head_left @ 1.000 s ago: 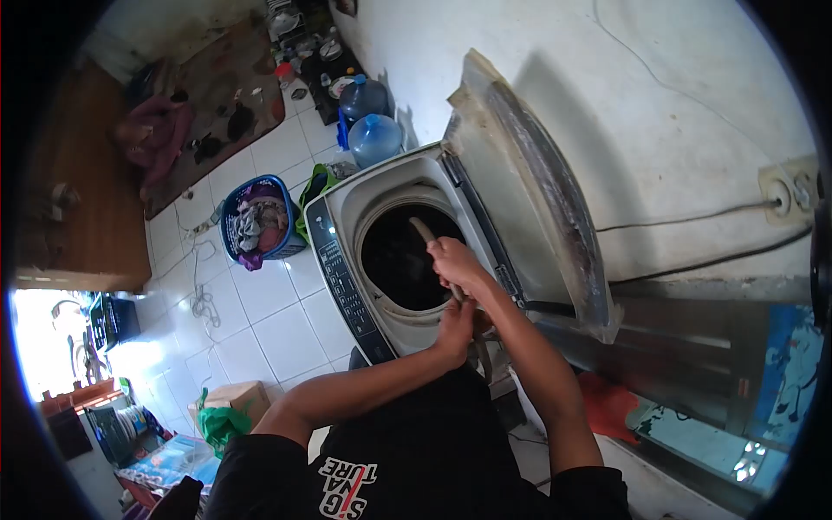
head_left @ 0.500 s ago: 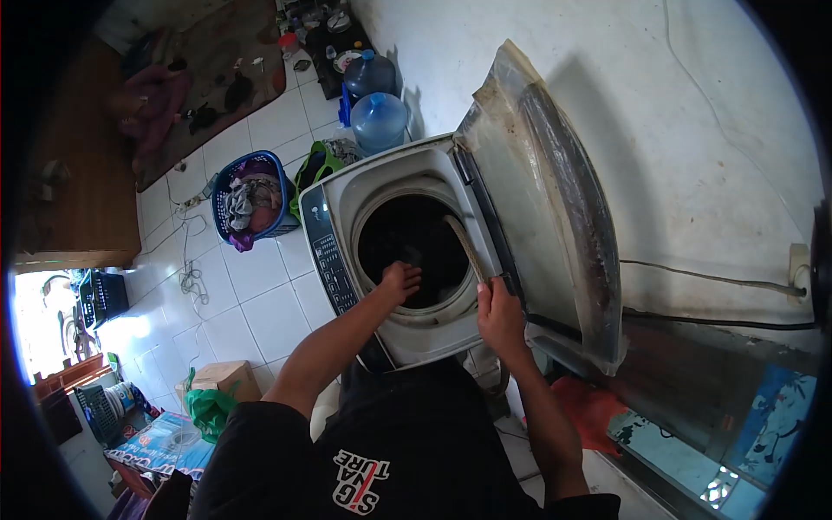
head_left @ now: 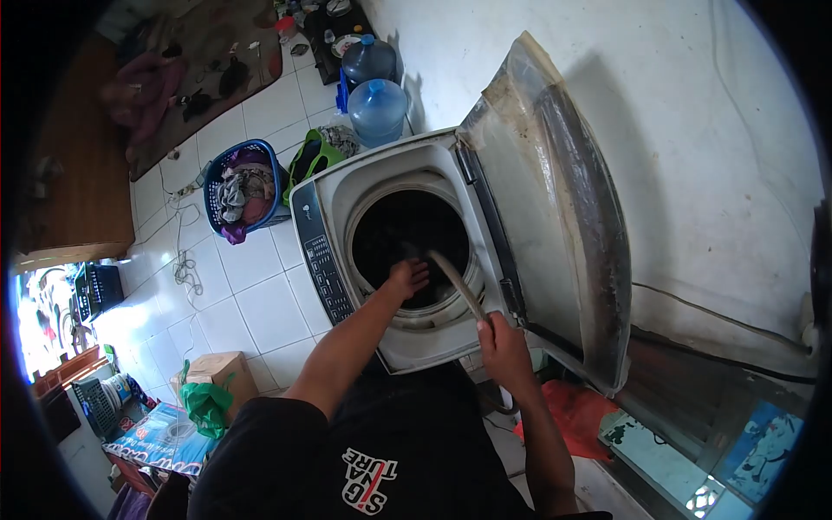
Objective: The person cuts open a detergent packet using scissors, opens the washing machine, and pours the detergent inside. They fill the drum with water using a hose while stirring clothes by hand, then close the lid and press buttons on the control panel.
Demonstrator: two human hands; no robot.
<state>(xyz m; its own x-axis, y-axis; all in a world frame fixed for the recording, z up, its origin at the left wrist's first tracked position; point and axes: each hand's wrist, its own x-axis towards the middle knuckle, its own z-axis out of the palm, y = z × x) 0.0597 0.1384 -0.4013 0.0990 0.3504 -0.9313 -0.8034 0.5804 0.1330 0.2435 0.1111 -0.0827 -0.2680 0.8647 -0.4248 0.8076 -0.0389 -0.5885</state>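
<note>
Hose (head_left: 459,284) extends forward from our right grip (head_left: 501,336), clenched around it, its tip over the dark washer drum (head_left: 403,221). Our left grip (head_left: 414,276) hovers open near that tip. We see clothes (head_left: 253,192) filling the blue basket (head_left: 277,178).

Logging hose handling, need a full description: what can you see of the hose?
The hose is a slim, dull beige tube, apparently flexible rubber or plastic. The right hand grips it near the front right of the washing machine. From there it arcs up over the drum opening, its free end close to the open left hand; whether they touch is unclear. Whether water is flowing can't be told, nor can its full run below the right hand be traced.
</note>
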